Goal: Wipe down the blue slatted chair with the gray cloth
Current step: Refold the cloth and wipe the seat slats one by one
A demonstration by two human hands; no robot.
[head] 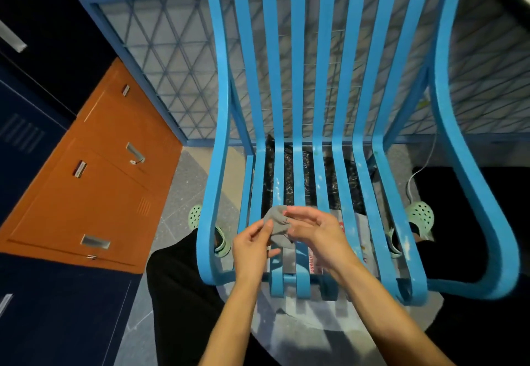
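The blue slatted chair (298, 84) fills the middle of the head view, its back rising away from me and its seat slats curving toward me. White specks dot the seat slats and right armrest. A small gray cloth (277, 226) is bunched above the front of the seat. My left hand (251, 246) pinches its left edge between thumb and fingers. My right hand (315, 232) pinches its upper right part with curled fingers. Both hands hover just over the seat's front slats.
Orange lockers (94, 170) and dark blue lockers (25, 136) stand at the left. A blue mesh frame (172, 58) runs behind the chair. Black plastic and paper lie under the seat. Green perforated slippers (420, 216) and my dark trouser legs flank the chair.
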